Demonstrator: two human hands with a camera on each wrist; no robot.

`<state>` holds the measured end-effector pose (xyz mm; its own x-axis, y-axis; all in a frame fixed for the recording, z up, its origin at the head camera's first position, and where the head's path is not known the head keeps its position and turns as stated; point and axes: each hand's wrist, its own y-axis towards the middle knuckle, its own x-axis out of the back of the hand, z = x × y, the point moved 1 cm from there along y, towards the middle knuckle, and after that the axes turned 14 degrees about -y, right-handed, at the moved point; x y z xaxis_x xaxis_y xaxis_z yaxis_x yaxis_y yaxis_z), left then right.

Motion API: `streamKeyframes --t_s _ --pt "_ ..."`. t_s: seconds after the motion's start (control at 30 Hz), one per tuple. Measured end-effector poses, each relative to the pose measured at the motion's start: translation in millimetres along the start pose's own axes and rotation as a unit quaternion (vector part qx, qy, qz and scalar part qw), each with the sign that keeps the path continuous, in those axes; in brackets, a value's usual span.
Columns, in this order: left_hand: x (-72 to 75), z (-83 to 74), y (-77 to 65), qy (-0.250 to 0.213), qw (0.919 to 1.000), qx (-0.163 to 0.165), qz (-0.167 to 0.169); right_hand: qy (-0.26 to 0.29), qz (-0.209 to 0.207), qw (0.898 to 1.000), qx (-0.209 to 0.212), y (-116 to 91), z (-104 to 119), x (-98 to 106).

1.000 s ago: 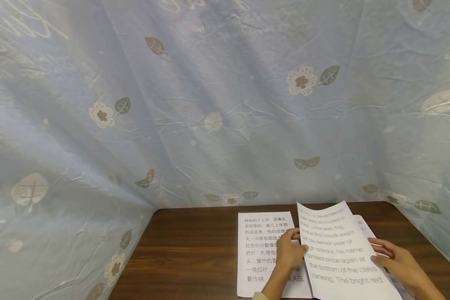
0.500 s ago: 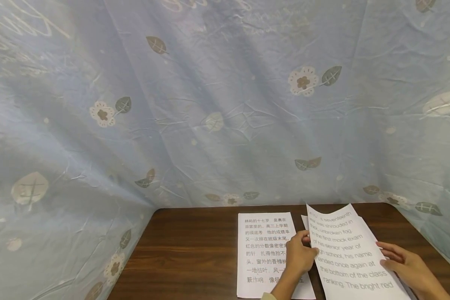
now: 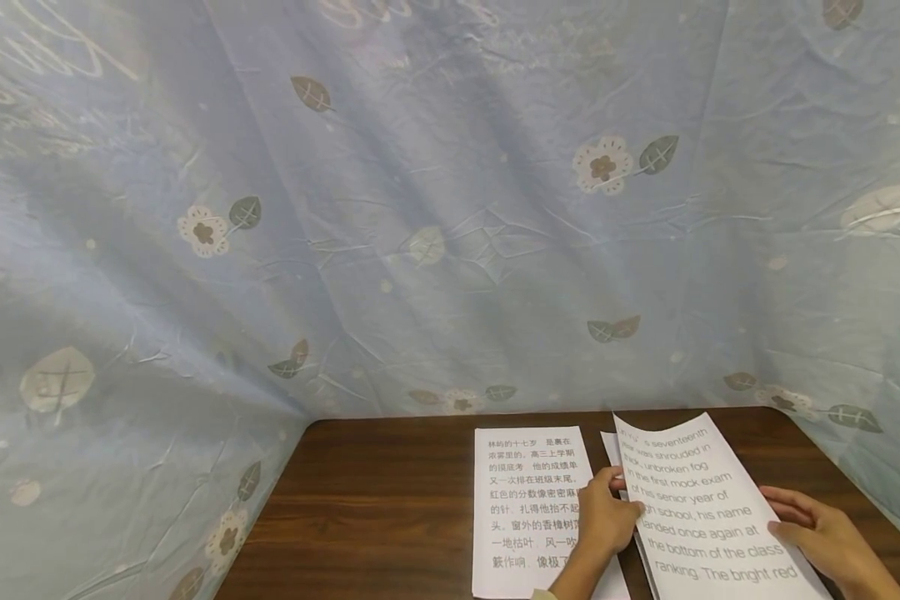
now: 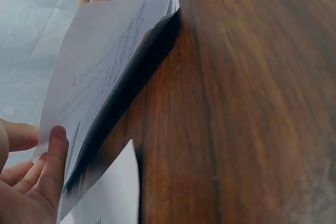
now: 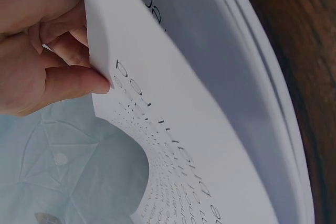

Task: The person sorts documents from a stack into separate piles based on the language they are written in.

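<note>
A white sheet of paper (image 3: 693,508) printed with English text is held up and bowed over a stack of paper (image 5: 262,77) at the table's right. My left hand (image 3: 606,518) pinches its left edge, thumb on the printed face and fingers behind. On the opposite edge my right hand (image 3: 821,533) pinches it the same way, as the right wrist view shows with the thumb (image 5: 79,82) on the print. To the left lies a stack of sheets (image 3: 528,508) with Chinese print, its right part partly hidden behind the left hand and forearm.
The dark wooden table (image 3: 367,508) extends to the left of the papers. A pale blue cloth (image 3: 450,208) with leaf and flower patterns hangs behind the table and along its sides.
Both hands and the English sheet have shifted right, off the Chinese-printed stack and over the right-hand stack. More of the Chinese print shows now. Both hands keep their hold.
</note>
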<state>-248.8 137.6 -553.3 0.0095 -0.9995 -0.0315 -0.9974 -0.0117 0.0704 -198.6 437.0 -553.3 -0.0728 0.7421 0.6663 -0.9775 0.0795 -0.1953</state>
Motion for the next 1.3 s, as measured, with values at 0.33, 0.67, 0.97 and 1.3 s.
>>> streamKeyframes --t_s 0.33,0.67,0.97,1.3 --pt "-1.9 0.6 -1.5 0.018 0.9998 0.001 0.003 -0.036 -0.008 0.999 0.013 1.9 -0.4 -3.3" --pt "-2.5 3.3 -0.9 0.006 0.9999 -0.001 0.016 -0.06 -0.021 0.998 0.001 3.9 -1.2 -2.7" --pt "-3.1 5.0 -2.9 0.005 0.9995 0.01 0.03 -0.094 -0.031 0.995 0.003 4.0 -4.2 -3.6" --pt "6.1 1.6 -4.2 0.065 0.997 -0.005 0.042 -0.169 -0.06 0.984 0.008 -0.3 -1.1 2.2"
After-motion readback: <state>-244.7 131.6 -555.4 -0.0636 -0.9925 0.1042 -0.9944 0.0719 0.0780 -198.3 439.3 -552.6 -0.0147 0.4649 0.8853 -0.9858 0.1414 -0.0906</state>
